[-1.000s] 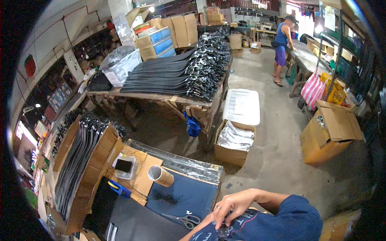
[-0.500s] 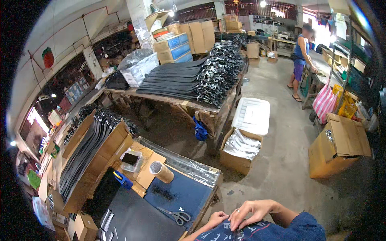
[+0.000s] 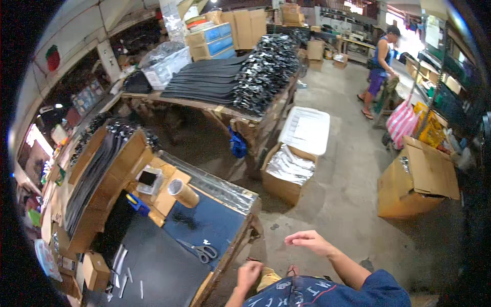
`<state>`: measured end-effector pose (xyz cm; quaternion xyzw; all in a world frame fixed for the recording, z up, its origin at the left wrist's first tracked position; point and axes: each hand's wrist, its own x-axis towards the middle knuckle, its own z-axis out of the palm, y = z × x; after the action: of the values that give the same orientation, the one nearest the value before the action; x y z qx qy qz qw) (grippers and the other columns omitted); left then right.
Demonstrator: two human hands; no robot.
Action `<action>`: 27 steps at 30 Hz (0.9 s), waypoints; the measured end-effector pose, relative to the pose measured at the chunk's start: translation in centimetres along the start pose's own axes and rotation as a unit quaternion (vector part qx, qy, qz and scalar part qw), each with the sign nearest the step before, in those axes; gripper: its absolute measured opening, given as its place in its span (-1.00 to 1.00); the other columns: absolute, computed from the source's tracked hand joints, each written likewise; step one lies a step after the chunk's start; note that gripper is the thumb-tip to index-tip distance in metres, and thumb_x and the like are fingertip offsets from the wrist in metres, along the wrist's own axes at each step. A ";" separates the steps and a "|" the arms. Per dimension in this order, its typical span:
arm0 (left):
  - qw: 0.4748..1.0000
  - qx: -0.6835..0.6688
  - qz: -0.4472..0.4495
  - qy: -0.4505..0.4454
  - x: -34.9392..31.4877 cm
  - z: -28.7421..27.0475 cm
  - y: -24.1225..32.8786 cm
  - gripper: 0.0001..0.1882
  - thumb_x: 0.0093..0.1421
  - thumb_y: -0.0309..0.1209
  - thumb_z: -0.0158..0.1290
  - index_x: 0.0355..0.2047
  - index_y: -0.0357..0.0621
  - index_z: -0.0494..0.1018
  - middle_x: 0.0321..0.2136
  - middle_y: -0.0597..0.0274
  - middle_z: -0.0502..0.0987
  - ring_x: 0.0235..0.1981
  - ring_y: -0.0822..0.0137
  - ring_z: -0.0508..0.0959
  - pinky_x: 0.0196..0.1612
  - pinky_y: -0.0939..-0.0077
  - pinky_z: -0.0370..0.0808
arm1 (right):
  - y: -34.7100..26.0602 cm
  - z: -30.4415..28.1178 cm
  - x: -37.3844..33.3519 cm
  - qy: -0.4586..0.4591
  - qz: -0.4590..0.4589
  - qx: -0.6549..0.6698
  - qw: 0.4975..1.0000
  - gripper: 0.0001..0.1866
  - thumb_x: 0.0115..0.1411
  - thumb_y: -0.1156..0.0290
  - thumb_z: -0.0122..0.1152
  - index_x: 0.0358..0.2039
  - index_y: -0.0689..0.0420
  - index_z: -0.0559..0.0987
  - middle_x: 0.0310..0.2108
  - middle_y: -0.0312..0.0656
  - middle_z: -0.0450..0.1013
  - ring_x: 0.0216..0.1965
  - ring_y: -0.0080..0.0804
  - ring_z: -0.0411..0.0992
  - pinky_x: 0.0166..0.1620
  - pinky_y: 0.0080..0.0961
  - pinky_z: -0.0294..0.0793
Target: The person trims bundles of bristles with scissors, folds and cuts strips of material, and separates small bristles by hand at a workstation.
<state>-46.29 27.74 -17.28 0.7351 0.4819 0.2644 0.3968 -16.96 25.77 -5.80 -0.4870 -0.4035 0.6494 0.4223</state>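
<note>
My left hand [image 3: 248, 273] is curled into a loose fist beside the work table's right edge. Nothing sticks out of it. My right hand [image 3: 309, 241] hovers over the floor in front of my dark blue shirt [image 3: 327, 294], fingers stretched out and nothing in them. On the table, scissors [image 3: 202, 251] with grey handles lie on a blue sheet [image 3: 204, 220], closest to my left hand. A cardboard tube [image 3: 183, 193] stands behind them. White strips [image 3: 120, 263] are scattered on the black sheet [image 3: 158, 266] to the left.
An open carton [image 3: 289, 171] of silvery pieces and a white lidded bin [image 3: 305, 130] stand on the floor ahead. A large carton [image 3: 417, 179] sits at right. Black straps [image 3: 204, 79] cover the far table. A person [image 3: 381, 69] stands at the right-hand bench.
Both hands have come away from my shirt front. The right reaches forward with straightened fingers; the left has dropped toward the table edge. The view has shifted, and the other person's arms have moved.
</note>
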 end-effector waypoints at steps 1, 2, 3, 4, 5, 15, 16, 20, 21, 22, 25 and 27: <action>0.996 0.026 0.001 0.081 -0.1 -1.7 1.0 -0.89 0.06 -0.40 0.09 -0.45 -0.18 0.52 -0.51 0.10 0.53 -0.49 0.16 0.53 -0.42 0.30 0.44 | 3.9 -1.5 0.0 0.078 0.022 -0.072 0.994 -0.70 0.15 0.50 -0.04 -0.13 0.25 0.53 -0.19 -0.07 0.50 -0.11 -0.25 0.44 0.02 -0.39 0.35; 0.983 0.116 0.019 0.141 0.0 -3.9 1.5 -0.93 0.02 -0.52 0.03 -0.46 -0.17 0.50 -0.54 0.11 0.48 -0.50 0.14 0.48 -0.39 0.31 0.42 | 8.2 -3.1 -0.4 0.125 0.074 -0.205 0.968 -0.70 0.12 0.36 0.02 -0.17 0.19 0.56 -0.22 -0.07 0.52 -0.15 -0.26 0.47 0.02 -0.39 0.35; 0.955 0.177 0.061 0.231 0.0 -6.2 1.6 -0.85 -0.03 -0.62 -0.03 -0.44 -0.17 0.47 -0.53 0.11 0.43 -0.42 0.14 0.44 -0.26 0.30 0.38 | 12.5 -4.8 -1.3 0.163 0.152 -0.340 0.914 -0.68 0.10 0.23 0.08 -0.21 0.13 0.59 -0.26 -0.07 0.53 -0.19 -0.26 0.49 0.02 -0.39 0.35; 0.933 0.207 0.068 0.287 -0.2 -8.7 1.3 -0.78 -0.08 -0.68 -0.07 -0.40 -0.21 0.45 -0.44 0.07 0.43 -0.29 0.09 0.41 -0.13 0.25 0.32 | 16.6 -6.5 -2.6 0.128 0.116 -0.370 0.913 -0.67 0.07 0.25 0.02 -0.24 0.16 0.59 -0.30 0.02 0.52 -0.22 -0.19 0.49 -0.06 -0.37 0.41; 0.924 0.213 0.043 0.315 -0.6 -11.3 0.5 -0.78 -0.04 -0.65 -0.06 -0.33 -0.27 0.44 -0.28 0.01 0.41 -0.18 0.04 0.37 -0.05 0.21 0.28 | 20.7 -8.0 -4.3 0.102 0.161 -0.402 0.896 -0.65 0.04 0.27 -0.03 -0.28 0.19 0.59 -0.35 0.10 0.51 -0.25 -0.12 0.49 -0.15 -0.35 0.46; 0.793 0.361 -0.354 0.340 -6.9 -20.3 -13.9 -0.62 0.27 -0.25 -0.16 0.00 -0.23 0.28 -0.01 -0.03 0.25 0.02 -0.05 0.25 0.04 0.07 0.23 | 41.9 -15.6 -20.6 -0.040 0.292 -0.494 0.818 -0.61 0.00 0.04 0.07 -0.53 0.11 0.63 -0.53 -0.06 0.53 -0.47 -0.14 0.50 -0.33 -0.27 0.47; 0.802 0.347 -0.359 0.327 -6.8 -19.5 -14.5 -0.62 0.27 -0.25 -0.16 0.00 -0.23 0.28 -0.01 -0.03 0.25 0.02 -0.05 0.25 0.04 0.07 0.23 | 41.8 -15.8 -20.7 0.030 0.368 -0.411 0.833 -0.63 -0.01 0.07 0.07 -0.53 0.13 0.63 -0.54 -0.08 0.53 -0.49 -0.18 0.50 -0.34 -0.28 0.47; 0.706 0.497 -0.342 0.371 -6.3 -17.3 -14.5 -0.53 0.29 -0.16 -0.23 0.13 -0.11 0.15 0.12 0.02 0.19 0.15 0.03 0.18 0.10 0.07 0.19 | 40.9 -14.9 -17.5 0.147 0.487 -0.320 0.799 -0.67 0.01 0.13 0.05 -0.47 0.11 0.63 -0.53 -0.11 0.53 -0.47 -0.27 0.51 -0.34 -0.36 0.49; 0.724 0.463 -0.360 0.364 -6.4 -17.2 -14.1 -0.54 0.29 -0.17 -0.24 0.13 -0.11 0.16 0.14 0.03 0.17 0.17 0.05 0.16 0.12 0.09 0.18 | 40.5 -14.7 -16.7 0.195 0.514 -0.311 0.775 -0.66 0.06 0.09 0.02 -0.41 0.05 0.62 -0.52 -0.14 0.53 -0.47 -0.35 0.51 -0.33 -0.42 0.51; 0.727 0.439 -0.367 0.379 -6.3 -17.2 -13.7 -0.54 0.29 -0.17 -0.24 0.13 -0.12 0.16 0.16 0.03 0.15 0.19 0.07 0.14 0.13 0.10 0.17 | 40.6 -13.4 -14.8 0.100 0.427 -0.429 0.790 -0.63 0.09 0.05 -0.02 -0.35 0.04 0.62 -0.46 -0.12 0.53 -0.41 -0.29 0.51 -0.29 -0.38 0.51; 0.727 0.444 -0.368 0.373 -6.2 -17.4 -12.6 -0.56 0.30 -0.20 -0.24 0.11 -0.14 0.19 0.14 0.04 0.17 0.17 0.08 0.16 0.13 0.12 0.17 | 40.6 -8.4 -8.3 -0.032 0.342 -0.472 0.812 -0.57 0.14 0.04 -0.08 -0.09 -0.04 0.53 -0.29 -0.05 0.52 -0.27 -0.11 0.47 -0.19 -0.25 0.47; 0.730 0.453 -0.365 0.359 -6.3 -17.7 -12.4 -0.56 0.29 -0.21 -0.23 0.09 -0.17 0.21 0.13 0.02 0.18 0.16 0.08 0.18 0.13 0.15 0.19 | 41.0 -3.8 -4.8 -0.114 0.199 -0.475 0.850 -0.54 0.14 0.04 -0.10 -0.04 -0.03 0.48 -0.27 0.01 0.50 -0.28 -0.05 0.46 -0.19 -0.19 0.44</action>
<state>-68.62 30.53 -18.09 0.4451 0.8824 0.0943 -0.1198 -18.78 8.64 -43.50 -0.6206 -0.6022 0.4999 -0.0480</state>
